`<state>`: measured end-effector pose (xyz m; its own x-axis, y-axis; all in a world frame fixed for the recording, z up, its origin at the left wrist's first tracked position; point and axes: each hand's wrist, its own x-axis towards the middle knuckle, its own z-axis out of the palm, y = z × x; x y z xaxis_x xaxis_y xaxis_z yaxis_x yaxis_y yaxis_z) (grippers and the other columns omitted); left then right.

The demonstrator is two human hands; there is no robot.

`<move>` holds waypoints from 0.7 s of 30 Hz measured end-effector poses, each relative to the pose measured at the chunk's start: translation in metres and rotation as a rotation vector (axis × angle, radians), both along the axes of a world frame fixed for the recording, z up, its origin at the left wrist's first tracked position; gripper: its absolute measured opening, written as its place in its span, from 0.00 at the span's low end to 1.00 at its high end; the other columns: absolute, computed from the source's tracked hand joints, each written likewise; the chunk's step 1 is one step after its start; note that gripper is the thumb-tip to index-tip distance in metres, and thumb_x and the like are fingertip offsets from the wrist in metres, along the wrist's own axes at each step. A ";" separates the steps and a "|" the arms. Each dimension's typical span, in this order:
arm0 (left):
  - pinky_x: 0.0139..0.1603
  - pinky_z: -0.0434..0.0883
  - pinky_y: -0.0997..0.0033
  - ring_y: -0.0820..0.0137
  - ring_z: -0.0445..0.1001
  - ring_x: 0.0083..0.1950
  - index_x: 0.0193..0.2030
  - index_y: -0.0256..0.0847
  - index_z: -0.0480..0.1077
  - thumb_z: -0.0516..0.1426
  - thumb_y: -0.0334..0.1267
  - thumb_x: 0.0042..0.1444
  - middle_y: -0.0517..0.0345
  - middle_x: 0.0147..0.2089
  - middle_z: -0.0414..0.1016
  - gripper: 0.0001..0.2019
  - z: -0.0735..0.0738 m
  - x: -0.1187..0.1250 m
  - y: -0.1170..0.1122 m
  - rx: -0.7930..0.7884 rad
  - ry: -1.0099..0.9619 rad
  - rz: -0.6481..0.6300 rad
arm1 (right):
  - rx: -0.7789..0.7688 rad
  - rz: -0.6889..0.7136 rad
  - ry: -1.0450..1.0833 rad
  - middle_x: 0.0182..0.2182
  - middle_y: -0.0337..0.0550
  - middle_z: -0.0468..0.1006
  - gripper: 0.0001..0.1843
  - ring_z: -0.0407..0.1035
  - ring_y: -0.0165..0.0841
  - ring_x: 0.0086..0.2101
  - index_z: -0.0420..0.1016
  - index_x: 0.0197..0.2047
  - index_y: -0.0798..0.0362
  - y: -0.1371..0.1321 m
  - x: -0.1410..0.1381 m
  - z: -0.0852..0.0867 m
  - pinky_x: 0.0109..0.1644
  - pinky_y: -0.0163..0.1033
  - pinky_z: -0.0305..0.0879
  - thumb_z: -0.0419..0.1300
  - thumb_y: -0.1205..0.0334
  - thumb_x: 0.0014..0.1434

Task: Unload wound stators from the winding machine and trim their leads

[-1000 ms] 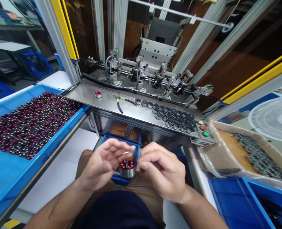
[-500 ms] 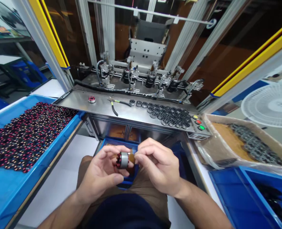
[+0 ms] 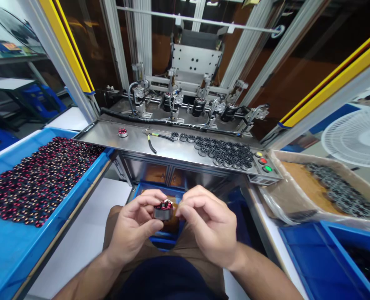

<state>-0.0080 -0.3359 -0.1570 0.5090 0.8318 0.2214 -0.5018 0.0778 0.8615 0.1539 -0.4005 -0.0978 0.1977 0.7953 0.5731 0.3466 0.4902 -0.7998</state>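
Observation:
Between the fingers and thumb of my left hand (image 3: 133, 223) is a small motor rotor (image 3: 163, 211), a silver ring with red and black parts showing on top. Its top faces up and a little toward me. My right hand (image 3: 208, 225) is closed beside it, thumb pressed to the index finger near the rotor's right edge; whatever the pinch holds is too small to make out. Both hands are above my lap, in front of the metal shelf (image 3: 135, 143). On that shelf lie a similar red-topped rotor (image 3: 123, 132) and green-and-black cutting pliers (image 3: 152, 139).
Many dark ring-shaped parts (image 3: 225, 151) stand on the shelf's right, beside coloured buttons (image 3: 267, 168). A blue tray (image 3: 13, 254) of red-and-black parts is left; a lined carton (image 3: 272, 196) of grey parts is right. Machine fixtures (image 3: 199, 106) stand behind the shelf.
My left hand has turned the rotor from lying on its side to having its red-and-black top facing up. My right hand stays pinched close beside it. The camera view has shifted slightly.

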 end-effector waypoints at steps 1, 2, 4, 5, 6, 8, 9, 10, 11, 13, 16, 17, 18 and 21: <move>0.53 0.73 0.66 0.64 0.76 0.52 0.42 0.47 0.78 0.68 0.32 0.50 0.54 0.51 0.75 0.12 0.000 0.001 0.002 0.004 -0.011 0.019 | -0.060 -0.012 0.068 0.25 0.42 0.75 0.09 0.70 0.29 0.28 0.76 0.28 0.55 -0.002 -0.005 -0.001 0.32 0.35 0.67 0.62 0.70 0.60; 0.54 0.73 0.66 0.65 0.77 0.51 0.42 0.48 0.78 0.67 0.31 0.51 0.55 0.53 0.75 0.12 0.001 0.001 0.005 0.001 -0.024 0.028 | -0.128 0.003 0.149 0.24 0.41 0.74 0.10 0.69 0.29 0.27 0.75 0.26 0.55 -0.004 -0.010 -0.003 0.31 0.34 0.67 0.62 0.68 0.60; 0.55 0.73 0.65 0.65 0.79 0.50 0.42 0.48 0.77 0.67 0.29 0.51 0.55 0.55 0.75 0.12 0.001 0.001 0.010 -0.014 -0.049 0.023 | -0.276 0.106 0.330 0.22 0.40 0.74 0.12 0.68 0.27 0.25 0.74 0.26 0.56 -0.005 -0.019 -0.010 0.29 0.33 0.66 0.62 0.63 0.61; 0.55 0.73 0.65 0.65 0.79 0.50 0.42 0.48 0.77 0.67 0.29 0.51 0.55 0.54 0.76 0.12 0.001 0.001 0.012 -0.017 -0.066 0.017 | -0.348 0.169 0.423 0.22 0.39 0.74 0.13 0.68 0.27 0.24 0.73 0.26 0.56 -0.005 -0.023 -0.013 0.29 0.33 0.66 0.63 0.60 0.60; 0.54 0.74 0.64 0.64 0.80 0.50 0.42 0.48 0.77 0.67 0.30 0.51 0.54 0.54 0.76 0.12 0.001 0.001 0.013 -0.014 -0.083 0.010 | -0.412 0.226 0.509 0.22 0.39 0.75 0.14 0.68 0.27 0.23 0.73 0.26 0.56 -0.004 -0.026 -0.017 0.29 0.33 0.66 0.64 0.57 0.60; 0.53 0.75 0.64 0.63 0.81 0.50 0.42 0.47 0.77 0.67 0.31 0.51 0.54 0.53 0.77 0.12 0.001 0.001 0.015 0.004 -0.112 0.000 | -0.499 0.300 0.640 0.22 0.39 0.75 0.16 0.68 0.26 0.23 0.72 0.26 0.56 0.000 -0.030 -0.023 0.29 0.32 0.66 0.66 0.53 0.57; 0.52 0.76 0.65 0.63 0.81 0.49 0.42 0.47 0.76 0.67 0.32 0.51 0.54 0.53 0.77 0.12 0.001 0.001 0.015 0.012 -0.121 -0.002 | -0.522 0.321 0.679 0.21 0.38 0.75 0.17 0.68 0.26 0.22 0.72 0.26 0.56 0.002 -0.031 -0.025 0.29 0.32 0.66 0.67 0.52 0.56; 0.51 0.76 0.66 0.63 0.81 0.49 0.42 0.47 0.76 0.68 0.33 0.51 0.54 0.53 0.78 0.12 0.001 0.001 0.015 0.018 -0.128 0.000 | -0.534 0.335 0.706 0.21 0.38 0.75 0.18 0.68 0.25 0.22 0.72 0.25 0.57 0.004 -0.032 -0.026 0.30 0.32 0.65 0.68 0.51 0.55; 0.50 0.76 0.66 0.63 0.81 0.49 0.41 0.47 0.76 0.68 0.33 0.50 0.55 0.53 0.78 0.12 0.001 0.001 0.015 0.019 -0.129 0.004 | -0.538 0.347 0.722 0.21 0.38 0.75 0.18 0.67 0.25 0.23 0.73 0.25 0.57 0.006 -0.033 -0.027 0.30 0.32 0.65 0.68 0.51 0.54; 0.50 0.76 0.68 0.64 0.81 0.50 0.41 0.48 0.76 0.68 0.34 0.50 0.57 0.53 0.78 0.11 0.002 0.000 0.015 0.012 -0.131 0.015 | -0.531 0.376 0.744 0.21 0.38 0.75 0.18 0.67 0.24 0.22 0.73 0.25 0.58 0.007 -0.033 -0.028 0.30 0.31 0.64 0.70 0.52 0.53; 0.51 0.76 0.67 0.64 0.81 0.50 0.40 0.49 0.76 0.68 0.35 0.51 0.58 0.52 0.78 0.11 0.002 -0.001 0.017 0.005 -0.128 0.017 | -0.498 0.426 0.862 0.22 0.40 0.75 0.21 0.68 0.26 0.22 0.75 0.27 0.58 0.007 -0.034 -0.032 0.29 0.31 0.64 0.69 0.47 0.52; 0.51 0.76 0.66 0.63 0.81 0.51 0.40 0.49 0.76 0.68 0.35 0.51 0.57 0.52 0.79 0.10 0.002 -0.001 0.018 0.012 -0.120 0.018 | -0.490 0.442 0.927 0.23 0.42 0.76 0.23 0.70 0.27 0.23 0.75 0.28 0.59 0.007 -0.034 -0.033 0.29 0.32 0.65 0.67 0.43 0.53; 0.52 0.76 0.65 0.61 0.80 0.53 0.40 0.48 0.76 0.68 0.35 0.51 0.56 0.52 0.79 0.10 0.002 -0.001 0.018 0.027 -0.109 0.020 | -0.491 0.464 0.990 0.24 0.43 0.76 0.26 0.71 0.29 0.25 0.77 0.30 0.59 0.007 -0.034 -0.035 0.29 0.34 0.67 0.64 0.40 0.55; 0.56 0.74 0.62 0.58 0.76 0.59 0.39 0.46 0.76 0.68 0.36 0.50 0.52 0.51 0.80 0.09 0.001 -0.002 0.015 0.103 -0.072 0.024 | -0.517 0.588 1.074 0.29 0.47 0.77 0.28 0.73 0.32 0.29 0.79 0.35 0.60 0.008 -0.035 -0.037 0.33 0.36 0.70 0.62 0.39 0.57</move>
<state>-0.0100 -0.3212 -0.1561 0.4692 0.8145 0.3411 -0.5631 -0.0215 0.8261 0.1189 -0.3925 -0.1347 -0.0872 0.9953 -0.0427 -0.7280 -0.0929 -0.6793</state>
